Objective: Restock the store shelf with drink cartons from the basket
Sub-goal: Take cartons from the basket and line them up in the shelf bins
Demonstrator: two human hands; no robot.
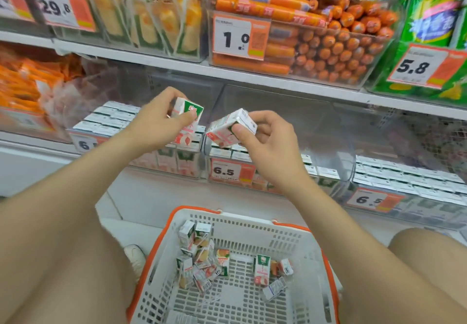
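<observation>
My left hand (156,121) pinches a drink carton (190,109) upright between thumb and curled fingers (168,94), above a clear shelf bin (187,165) packed with cartons. My right hand (267,144) pinches a second carton (227,129), tilted sideways, just beside the first. Below, a white basket (252,225) with an orange rim holds loose cartons (199,255).

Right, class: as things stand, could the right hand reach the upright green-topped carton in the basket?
Probably not yet: the right hand grips a tilted carton. Otherwise the way looks free: the basket is open-topped and the upright carton stands uncovered.
</observation>
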